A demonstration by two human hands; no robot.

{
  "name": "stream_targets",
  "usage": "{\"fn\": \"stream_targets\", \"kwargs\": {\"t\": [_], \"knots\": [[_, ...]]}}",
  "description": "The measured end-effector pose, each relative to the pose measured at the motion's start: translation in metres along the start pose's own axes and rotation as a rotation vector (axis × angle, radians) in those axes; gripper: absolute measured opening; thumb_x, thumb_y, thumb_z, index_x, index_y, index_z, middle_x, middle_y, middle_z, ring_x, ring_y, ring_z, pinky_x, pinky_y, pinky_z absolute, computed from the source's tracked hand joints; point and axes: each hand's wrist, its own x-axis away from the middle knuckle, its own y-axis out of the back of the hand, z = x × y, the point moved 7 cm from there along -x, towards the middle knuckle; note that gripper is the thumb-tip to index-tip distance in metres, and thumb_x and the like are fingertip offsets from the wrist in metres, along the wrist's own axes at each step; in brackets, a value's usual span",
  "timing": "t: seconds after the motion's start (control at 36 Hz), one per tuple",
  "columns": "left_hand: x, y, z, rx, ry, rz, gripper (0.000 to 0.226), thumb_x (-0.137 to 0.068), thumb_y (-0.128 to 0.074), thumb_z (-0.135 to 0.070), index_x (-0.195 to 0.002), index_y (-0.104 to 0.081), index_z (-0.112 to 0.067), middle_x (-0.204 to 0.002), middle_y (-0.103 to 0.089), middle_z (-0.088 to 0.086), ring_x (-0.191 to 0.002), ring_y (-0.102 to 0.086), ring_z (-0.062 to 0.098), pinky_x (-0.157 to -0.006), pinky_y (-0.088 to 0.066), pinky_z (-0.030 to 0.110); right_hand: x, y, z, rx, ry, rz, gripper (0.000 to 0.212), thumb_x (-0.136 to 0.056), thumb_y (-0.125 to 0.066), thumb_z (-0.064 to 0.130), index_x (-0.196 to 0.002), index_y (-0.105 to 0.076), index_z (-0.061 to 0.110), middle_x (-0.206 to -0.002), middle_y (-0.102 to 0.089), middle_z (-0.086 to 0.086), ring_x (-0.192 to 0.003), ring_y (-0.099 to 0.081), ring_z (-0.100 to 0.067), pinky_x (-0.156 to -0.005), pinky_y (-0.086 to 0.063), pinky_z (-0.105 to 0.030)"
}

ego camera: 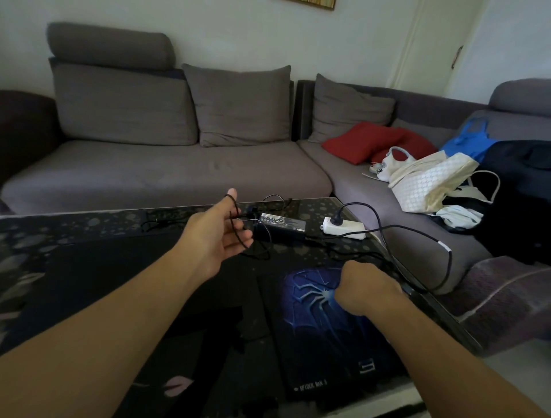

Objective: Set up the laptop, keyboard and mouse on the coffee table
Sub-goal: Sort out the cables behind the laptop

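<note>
Across left fingers [242, 235], black cable [232, 219]

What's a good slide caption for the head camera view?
Black cord looped over the left hand, right hand gripping cord above the mouse pad, charger and power strip behind.

Fingers of the right hand [368, 286] curl out of sight; what they hold cannot be told. The charger [283, 224] label is too small to read. The top edge crops a frame [313, 3].
</note>
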Motion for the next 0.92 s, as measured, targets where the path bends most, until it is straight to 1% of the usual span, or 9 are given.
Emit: {"fn": "stream_targets", "kwargs": {"t": [0.08, 0.17, 0.25, 0.36, 0.47, 0.61, 0.69, 0.78, 0.92], "knots": [[0.003, -0.006, 0.003, -0.077, -0.041, 0.089, 0.030, -0.094, -0.073, -0.040, -0.108, -0.071, -0.013, -0.099, -0.081, 0.005, -0.060, -0.062, 0.014, -0.061, -0.053, 0.030, -0.001, 0.005, 0.014, -0.168, 0.098, -0.022, 0.006, -0.091, -0.061, 0.013, -0.092, -0.055, 0.016, -0.096, -0.061, -0.003, -0.088, -0.061, -0.021, -0.079, -0.054, -0.034], [0.007, -0.015, 0.009, -0.097, -0.090, 0.193, 0.021, -0.094, -0.075, -0.026, -0.112, -0.074, -0.014, -0.115, -0.078, 0.012, -0.056, -0.055, 0.012, -0.053, -0.044, 0.025, -0.002, 0.011, 0.034, -0.468, 0.218, -0.052, 0.049, -0.085, -0.061, 0.001, -0.133, -0.058, 0.014, -0.120, -0.063, -0.005, -0.107, -0.064, -0.021, -0.091, -0.056, -0.034], [0.013, -0.028, 0.018, -0.116, -0.097, 0.278, 0.037, -0.090, -0.078, -0.014, -0.125, -0.066, -0.021, -0.099, -0.076, 0.008, -0.063, -0.061, 0.014, -0.051, -0.046, 0.025, 0.003, 0.021, 0.059, -0.781, 0.348, -0.078, 0.064, -0.085, -0.068, -0.006, -0.142, -0.054, 0.019, -0.123, -0.058, 0.000, -0.107, -0.067, -0.018, -0.090, -0.056, -0.028], [0.016, -0.038, 0.026, -0.270, -0.124, 0.346, 0.075, -0.081, -0.089, -0.016, -0.141, -0.050, -0.036, -0.112, -0.078, 0.012, -0.078, -0.064, 0.024, -0.056, -0.051, 0.032, 0.013, 0.027, 0.081, -1.010, 0.520, -0.065, 0.064, -0.085, -0.074, -0.007, -0.140, -0.055, 0.021, -0.120, -0.066, 0.004, -0.107, -0.072, -0.010, -0.093, -0.061, -0.030], [0.021, -0.041, 0.023, -0.435, -0.186, 0.331, 0.034, -0.090, -0.081, -0.030, -0.122, -0.071, -0.029, -0.103, -0.079, 0.010, -0.075, -0.061, 0.026, -0.060, -0.051, 0.034, 0.016, 0.028, 0.087, -0.962, 0.563, -0.126, 0.040, -0.090, -0.074, -0.002, -0.121, -0.066, 0.021, -0.099, -0.072, 0.010, -0.086, -0.073, 0.002, -0.076, -0.058, -0.018], [0.033, -0.047, 0.027, -0.512, -0.081, 0.405, 0.036, -0.106, -0.054, -0.046, -0.115, -0.075, -0.018, -0.099, -0.080, 0.011, -0.075, -0.069, 0.022, -0.054, -0.050, 0.029, 0.005, 0.034, 0.071, -1.074, 0.358, -0.275, 0.007, -0.104, -0.063, 0.013, -0.108, -0.068, 0.015, -0.086, -0.074, -0.004, -0.061, -0.072, -0.016, -0.059, -0.064, -0.039], [0.035, -0.046, 0.033, -0.535, 0.023, 0.455, 0.051, -0.106, -0.045, -0.057, -0.121, -0.073, -0.018, -0.108, -0.080, 0.007, -0.080, -0.071, 0.024, -0.058, -0.051, 0.031, 0.000, 0.031, 0.059, -1.312, 0.220, -0.233, 0.011, -0.102, -0.067, 0.012, -0.111, -0.061, 0.012, -0.084, -0.077, -0.013, -0.070, -0.079, -0.026, -0.072, -0.067, -0.049], [0.034, -0.045, 0.035, -0.483, 0.056, 0.457, 0.049, -0.109, -0.038, -0.053, -0.127, -0.070, -0.021, -0.114, -0.080, 0.006, -0.088, -0.074, 0.031, -0.065, -0.055, 0.036, 0.003, 0.031, 0.060, -1.394, 0.261, -0.179, 0.016, -0.099, -0.069, 0.006, -0.111, -0.060, 0.011, -0.096, -0.081, -0.008, -0.088, -0.080, -0.021, -0.081, -0.066, -0.034], [0.025, -0.046, 0.034, -0.178, 0.069, 0.389, 0.043, -0.106, -0.051, -0.046, -0.132, -0.070, -0.018, -0.125, -0.077, 0.006, -0.119, -0.071, 0.028, -0.103, -0.052, 0.046, 0.020, 0.031, 0.085, -1.046, 0.470, -0.206, 0.007, -0.092, -0.078, 0.018, -0.094, -0.070, 0.017, -0.096, -0.075, 0.013, -0.090, -0.070, -0.003, -0.078, -0.056, -0.018]]}}
